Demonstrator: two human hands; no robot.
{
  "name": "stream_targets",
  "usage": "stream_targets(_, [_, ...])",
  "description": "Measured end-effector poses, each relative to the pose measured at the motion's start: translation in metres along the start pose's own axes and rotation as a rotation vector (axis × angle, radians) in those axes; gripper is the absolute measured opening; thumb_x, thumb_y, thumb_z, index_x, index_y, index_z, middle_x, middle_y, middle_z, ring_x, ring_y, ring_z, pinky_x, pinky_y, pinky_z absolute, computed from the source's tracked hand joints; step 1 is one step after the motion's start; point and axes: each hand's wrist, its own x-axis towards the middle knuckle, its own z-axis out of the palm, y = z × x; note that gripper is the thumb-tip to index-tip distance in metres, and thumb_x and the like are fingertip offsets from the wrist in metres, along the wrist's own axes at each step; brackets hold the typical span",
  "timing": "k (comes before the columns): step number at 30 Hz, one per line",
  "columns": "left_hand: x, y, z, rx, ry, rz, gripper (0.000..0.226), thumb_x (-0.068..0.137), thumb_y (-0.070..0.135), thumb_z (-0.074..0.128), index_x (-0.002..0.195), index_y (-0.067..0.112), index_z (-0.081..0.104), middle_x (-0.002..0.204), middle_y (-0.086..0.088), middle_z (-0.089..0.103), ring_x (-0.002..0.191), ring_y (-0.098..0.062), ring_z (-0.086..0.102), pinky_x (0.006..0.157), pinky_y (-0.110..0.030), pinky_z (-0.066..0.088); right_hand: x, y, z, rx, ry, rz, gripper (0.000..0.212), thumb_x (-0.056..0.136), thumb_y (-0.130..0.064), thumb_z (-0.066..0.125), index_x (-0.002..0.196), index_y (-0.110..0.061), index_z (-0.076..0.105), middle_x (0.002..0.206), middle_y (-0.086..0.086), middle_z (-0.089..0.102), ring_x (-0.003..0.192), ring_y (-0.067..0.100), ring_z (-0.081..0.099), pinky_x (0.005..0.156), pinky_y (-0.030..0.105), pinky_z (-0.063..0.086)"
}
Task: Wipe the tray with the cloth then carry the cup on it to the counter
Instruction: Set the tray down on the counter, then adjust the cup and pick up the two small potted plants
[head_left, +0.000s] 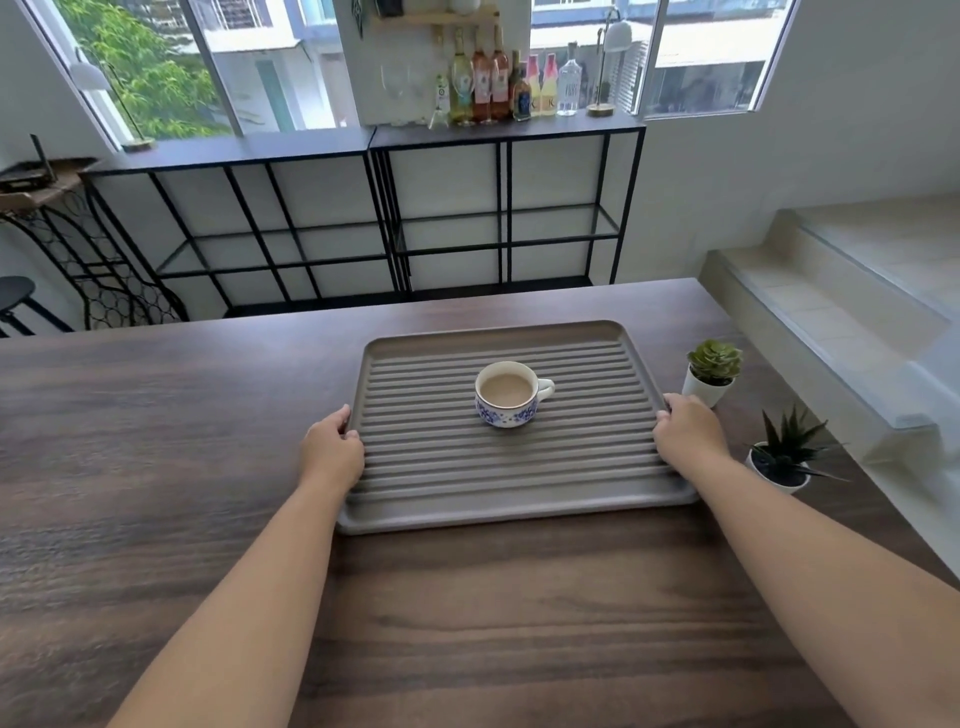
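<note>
A grey ribbed tray (498, 488) lies on the dark wooden table (156, 467). A white cup with a blue pattern (508, 393) stands upright near the tray's middle, filled with a light brown drink, its handle pointing right. My left hand (332, 449) grips the tray's left rim. My right hand (687, 431) grips the right rim. No cloth is in view.
Two small potted plants (712, 370) (784, 457) stand on the table just right of the tray, close to my right hand. Behind the table, black metal shelving (498, 208) carries bottles (488, 78) under the windows. Steps (831, 291) rise at the right.
</note>
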Motion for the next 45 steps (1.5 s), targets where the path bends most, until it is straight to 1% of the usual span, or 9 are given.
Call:
stream_targets(6, [0.023, -0.001, 0.007, 0.044, -0.02, 0.011, 0.05, 0.094, 0.009, 0.048, 0.143, 0.015, 0.046, 0.14, -0.01, 0.052, 0.117, -0.028, 0.056, 0.101, -0.035, 0.043, 0.008, 0.0, 0.005, -0.009, 0.009, 0.036, 0.035, 0.094, -0.015, 0.038, 0.124, -0.004, 0.054, 0.128, 0.019, 0.049, 0.107, 0.038, 0.051, 0.081, 0.036, 0.041])
stream_targets(12, [0.028, -0.004, 0.012, 0.05, 0.004, 0.016, 0.047, 0.095, 0.01, 0.048, 0.142, 0.014, 0.048, 0.137, -0.014, 0.049, 0.114, -0.03, 0.055, 0.103, -0.039, 0.043, 0.01, 0.001, 0.009, -0.031, 0.033, 0.033, 0.029, 0.095, -0.013, 0.038, 0.117, -0.004, 0.054, 0.119, 0.019, 0.049, 0.1, 0.037, 0.051, 0.074, 0.034, 0.036])
stream_targets(18, [0.024, -0.004, 0.009, 0.026, 0.008, 0.006, 0.046, 0.094, 0.01, 0.052, 0.14, 0.013, 0.051, 0.136, -0.012, 0.052, 0.114, -0.028, 0.056, 0.1, -0.035, 0.043, 0.013, 0.003, 0.011, -0.049, 0.044, 0.033, 0.032, 0.095, -0.014, 0.038, 0.122, -0.004, 0.053, 0.122, 0.02, 0.048, 0.103, 0.039, 0.051, 0.077, 0.034, 0.037])
stream_targets(23, [0.021, -0.004, 0.004, -0.057, -0.001, -0.048, 0.045, 0.09, 0.01, 0.058, 0.135, 0.008, 0.055, 0.129, -0.009, 0.062, 0.115, -0.024, 0.059, 0.104, -0.041, 0.045, 0.015, 0.003, 0.009, -0.056, 0.034, 0.046, 0.035, 0.095, -0.015, 0.039, 0.126, -0.007, 0.053, 0.123, 0.021, 0.048, 0.102, 0.039, 0.051, 0.08, 0.033, 0.039])
stream_targets(32, [0.011, 0.001, 0.002, -0.089, 0.0, -0.066, 0.045, 0.091, 0.009, 0.057, 0.135, 0.006, 0.054, 0.131, -0.011, 0.061, 0.118, -0.024, 0.057, 0.105, -0.036, 0.043, 0.008, -0.005, -0.001, -0.106, -0.016, 0.04, 0.039, 0.099, -0.01, 0.032, 0.133, -0.003, 0.049, 0.141, 0.016, 0.044, 0.122, 0.034, 0.042, 0.092, 0.029, 0.036])
stream_targets(35, [0.007, 0.003, 0.001, -0.069, -0.01, -0.066, 0.045, 0.091, 0.01, 0.056, 0.136, 0.007, 0.053, 0.133, -0.011, 0.06, 0.119, -0.025, 0.057, 0.105, -0.036, 0.043, 0.008, -0.006, -0.001, -0.024, 0.034, 0.086, 0.038, 0.094, -0.014, 0.04, 0.13, -0.008, 0.052, 0.131, 0.022, 0.05, 0.116, 0.039, 0.048, 0.087, 0.034, 0.039])
stream_targets(37, [0.007, 0.005, 0.0, -0.059, -0.02, -0.062, 0.045, 0.091, 0.009, 0.056, 0.136, 0.007, 0.053, 0.132, -0.01, 0.06, 0.118, -0.026, 0.057, 0.103, -0.035, 0.043, 0.007, -0.006, -0.003, 0.002, 0.008, 0.093, 0.04, 0.096, -0.016, 0.04, 0.134, -0.008, 0.049, 0.135, 0.022, 0.047, 0.12, 0.038, 0.046, 0.091, 0.035, 0.039])
stream_targets(40, [0.009, 0.006, -0.002, -0.026, -0.046, -0.074, 0.048, 0.091, 0.014, 0.055, 0.138, 0.012, 0.051, 0.137, -0.011, 0.054, 0.115, -0.027, 0.056, 0.1, -0.038, 0.046, -0.001, -0.005, -0.005, 0.062, -0.012, 0.092, 0.048, 0.099, -0.027, 0.039, 0.144, -0.012, 0.038, 0.142, 0.021, 0.038, 0.127, 0.038, 0.039, 0.103, 0.038, 0.035])
stream_targets(45, [0.004, 0.016, -0.003, -0.025, -0.062, -0.103, 0.053, 0.094, 0.023, 0.054, 0.145, 0.013, 0.042, 0.143, -0.012, 0.034, 0.104, -0.022, 0.049, 0.089, -0.032, 0.041, -0.031, -0.008, -0.004, 0.011, 0.067, 0.042, 0.051, 0.096, -0.036, 0.043, 0.144, -0.022, 0.037, 0.13, 0.013, 0.038, 0.119, 0.035, 0.033, 0.102, 0.042, 0.03])
